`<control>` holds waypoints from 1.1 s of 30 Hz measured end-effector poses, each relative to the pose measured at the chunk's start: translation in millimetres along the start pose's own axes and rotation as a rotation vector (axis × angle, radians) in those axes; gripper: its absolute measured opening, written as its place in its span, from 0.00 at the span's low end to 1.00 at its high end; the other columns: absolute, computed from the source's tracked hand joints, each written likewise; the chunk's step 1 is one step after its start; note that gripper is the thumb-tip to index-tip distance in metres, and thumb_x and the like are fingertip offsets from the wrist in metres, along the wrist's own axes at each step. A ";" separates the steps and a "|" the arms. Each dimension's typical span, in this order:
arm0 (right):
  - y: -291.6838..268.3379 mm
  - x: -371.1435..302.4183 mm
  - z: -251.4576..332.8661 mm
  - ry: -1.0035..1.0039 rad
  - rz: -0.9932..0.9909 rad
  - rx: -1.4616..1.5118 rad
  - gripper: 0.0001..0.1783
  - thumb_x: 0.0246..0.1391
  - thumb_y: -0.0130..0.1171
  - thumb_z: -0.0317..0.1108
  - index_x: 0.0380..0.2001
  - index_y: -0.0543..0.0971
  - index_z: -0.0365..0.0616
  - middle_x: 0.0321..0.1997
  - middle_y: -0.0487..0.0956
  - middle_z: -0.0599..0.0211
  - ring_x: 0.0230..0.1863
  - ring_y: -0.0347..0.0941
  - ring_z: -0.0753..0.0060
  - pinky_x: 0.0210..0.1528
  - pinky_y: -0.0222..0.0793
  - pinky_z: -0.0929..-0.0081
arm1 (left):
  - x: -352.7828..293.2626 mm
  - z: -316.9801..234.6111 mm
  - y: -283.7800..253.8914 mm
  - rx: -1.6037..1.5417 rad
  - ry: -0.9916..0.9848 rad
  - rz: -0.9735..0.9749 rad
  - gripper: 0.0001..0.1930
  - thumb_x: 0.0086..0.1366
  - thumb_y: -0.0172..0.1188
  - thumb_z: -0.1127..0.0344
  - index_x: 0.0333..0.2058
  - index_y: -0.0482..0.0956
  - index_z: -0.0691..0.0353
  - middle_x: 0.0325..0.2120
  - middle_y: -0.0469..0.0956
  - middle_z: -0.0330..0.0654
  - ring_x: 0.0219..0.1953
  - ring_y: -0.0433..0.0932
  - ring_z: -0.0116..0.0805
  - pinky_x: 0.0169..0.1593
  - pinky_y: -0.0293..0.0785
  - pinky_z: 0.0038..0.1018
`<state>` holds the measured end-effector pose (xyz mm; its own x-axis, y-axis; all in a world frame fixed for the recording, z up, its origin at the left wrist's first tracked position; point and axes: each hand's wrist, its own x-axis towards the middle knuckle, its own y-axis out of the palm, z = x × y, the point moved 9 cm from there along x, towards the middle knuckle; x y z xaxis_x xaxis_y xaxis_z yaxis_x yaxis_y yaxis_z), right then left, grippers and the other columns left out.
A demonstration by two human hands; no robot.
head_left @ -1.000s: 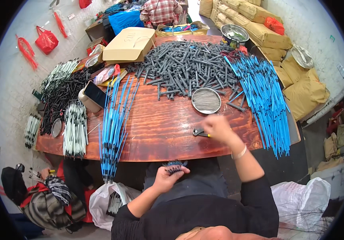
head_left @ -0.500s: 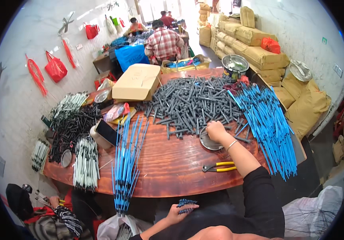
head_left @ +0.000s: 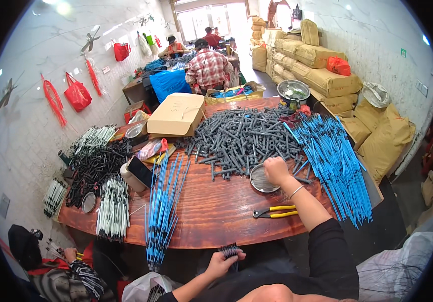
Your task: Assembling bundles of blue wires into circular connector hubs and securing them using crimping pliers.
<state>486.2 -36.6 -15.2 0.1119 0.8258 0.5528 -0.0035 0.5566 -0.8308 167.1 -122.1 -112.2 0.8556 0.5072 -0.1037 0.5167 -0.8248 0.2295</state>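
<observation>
My left hand (head_left: 220, 263), low before the table's front edge, is closed round a small bundle of thin dark sticks (head_left: 230, 250), whose ends point up. My right hand (head_left: 277, 171) is over the right side of a shallow round metal dish (head_left: 256, 184), its fingers drawn together. The dish seems to hold fine, hair-thin wires or pins; whatever those fingertips pinch is too small to make out. Behind the dish spreads a big heap of grey plastic tubes or bolt-like pieces (head_left: 246, 133). Yellow-handled pliers (head_left: 275, 212) lie nearer me, under my right forearm's left side.
Blue rods lie piled at the right (head_left: 335, 168); another blue rod bundle (head_left: 161, 211) leans at the front edge. Further left are white rods (head_left: 112, 209), black parts (head_left: 98, 166) and a phone (head_left: 139, 171). A cardboard box (head_left: 176, 115) stands behind. A co-worker sits lower left, others farther back.
The whole view has shifted slightly downward. My left hand has turned the bundle so its ends face up more. My right hand stays at the dish, with its wrist slightly raised.
</observation>
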 end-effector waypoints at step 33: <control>-124.9 -83.5 174.9 -0.097 -0.061 0.622 0.16 0.25 0.59 0.20 0.26 0.77 0.44 0.24 0.70 0.69 0.26 0.66 0.65 0.30 0.59 0.69 | 37.8 -20.1 -7.7 -0.040 0.068 0.031 0.12 0.60 0.52 0.80 0.42 0.77 0.64 0.38 0.79 0.44 0.44 0.77 0.33 0.51 0.70 0.29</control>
<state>303.5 -159.1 53.8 0.0397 0.7789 0.6259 -0.5799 0.5281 -0.6204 194.9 -91.5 -98.5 0.8665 0.4983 -0.0305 0.4871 -0.8304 0.2707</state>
